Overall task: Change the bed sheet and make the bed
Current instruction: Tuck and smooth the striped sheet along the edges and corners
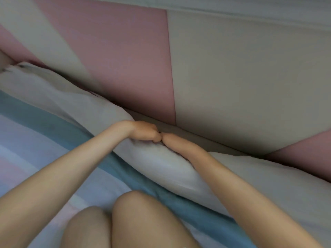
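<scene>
A white pillow lies along the padded headboard, on a bed sheet striped in blue, lilac and pink. My left hand grips the pillow's far top edge with curled fingers. My right hand meets it there, knuckle to knuckle, and its fingers go down behind the same edge, hidden between pillow and headboard. Both my knees rest on the sheet just in front of the pillow.
A second white pillow lies to the left, a third to the right, both against the headboard's pink and cream panels. The picture is blurred.
</scene>
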The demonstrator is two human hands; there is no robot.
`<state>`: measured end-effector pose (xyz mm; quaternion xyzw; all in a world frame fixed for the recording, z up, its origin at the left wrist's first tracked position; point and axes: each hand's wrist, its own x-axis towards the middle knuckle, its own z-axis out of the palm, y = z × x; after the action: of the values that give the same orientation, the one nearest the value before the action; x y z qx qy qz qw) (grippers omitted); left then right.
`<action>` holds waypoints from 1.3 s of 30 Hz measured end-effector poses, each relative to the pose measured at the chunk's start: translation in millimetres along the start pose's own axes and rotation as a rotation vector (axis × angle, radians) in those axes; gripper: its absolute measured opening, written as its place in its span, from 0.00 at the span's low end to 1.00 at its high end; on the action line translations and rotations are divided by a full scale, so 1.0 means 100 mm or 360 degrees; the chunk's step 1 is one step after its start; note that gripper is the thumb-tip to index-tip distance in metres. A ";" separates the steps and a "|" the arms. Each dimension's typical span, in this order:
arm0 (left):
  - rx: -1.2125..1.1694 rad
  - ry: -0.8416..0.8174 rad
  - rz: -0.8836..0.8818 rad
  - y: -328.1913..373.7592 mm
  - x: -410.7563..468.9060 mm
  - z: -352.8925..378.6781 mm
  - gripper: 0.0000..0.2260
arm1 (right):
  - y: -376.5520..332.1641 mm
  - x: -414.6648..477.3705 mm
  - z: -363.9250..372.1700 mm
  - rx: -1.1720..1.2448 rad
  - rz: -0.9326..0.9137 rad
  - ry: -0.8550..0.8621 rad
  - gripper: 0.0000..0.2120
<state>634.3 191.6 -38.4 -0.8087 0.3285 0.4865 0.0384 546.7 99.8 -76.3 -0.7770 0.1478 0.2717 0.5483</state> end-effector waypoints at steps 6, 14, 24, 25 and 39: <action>0.0518 0.0032 -0.0104 -0.20 0.00 -0.45 0.07 | 0.14 -0.02 0.09 0.0523 0.0152 0.0040 0.23; 0.0544 -0.0039 -0.0062 -0.53 -0.04 -0.77 0.05 | 0.28 -0.08 0.07 0.0919 0.0055 -0.0002 0.12; 0.0325 0.0517 0.0166 -0.66 0.07 -0.67 0.09 | 0.31 -0.08 0.14 0.0918 -0.0083 0.0274 0.13; 0.0237 0.0559 0.0235 -0.67 0.06 -0.67 0.10 | 0.32 -0.06 0.16 0.0886 -0.0152 0.0344 0.13; 0.0533 -0.0019 -0.0016 -0.36 0.05 -0.64 0.03 | 0.34 -0.02 0.21 0.0721 -0.0206 0.0579 0.21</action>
<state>705.2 192.2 -18.1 -0.7898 0.4006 0.4295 0.1770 522.1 107.1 -106.4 -0.6787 0.2507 0.0526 0.6883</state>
